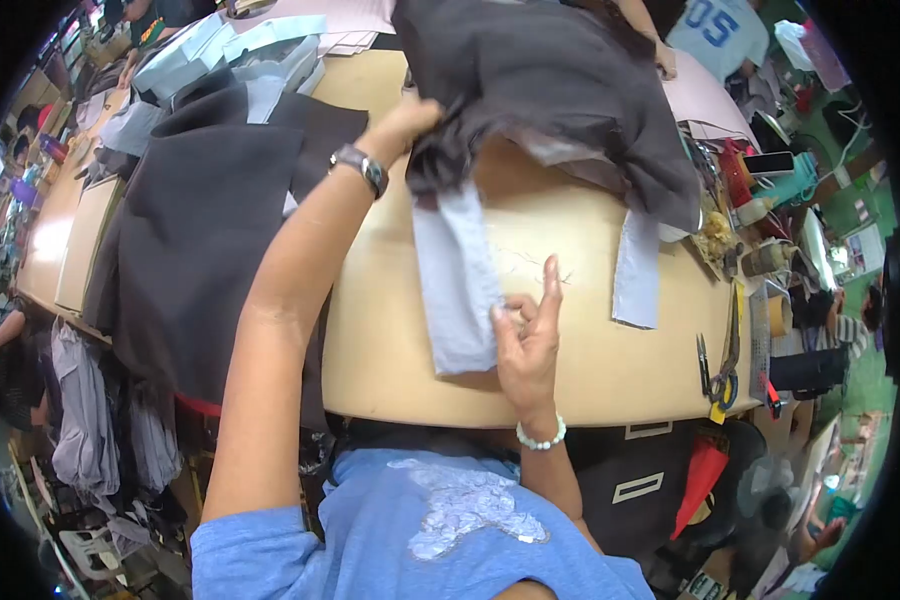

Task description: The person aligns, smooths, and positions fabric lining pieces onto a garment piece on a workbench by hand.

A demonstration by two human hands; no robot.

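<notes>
My left hand (410, 122), with a watch on its wrist, is closed on a bunched edge of a dark garment piece (550, 90) lifted over the table. From the dark cloth hang two pale grey fabric strips, one on the left (455, 280) and a shorter one on the right (637, 270). My right hand (532, 350), wearing a beaded bracelet, pinches the side edge of the left strip between thumb and a curled finger. Its index finger points up, away from the cloth. The far part of the garment runs out of view at the top.
Dark cloth pieces (200, 240) lie stacked at my left, with light blue fabric (200, 55) behind them. Scissors (727, 370) and small snips (703, 365) lie at the table's (390, 350) right edge, near cluttered tools. Other people work across the table and to both sides.
</notes>
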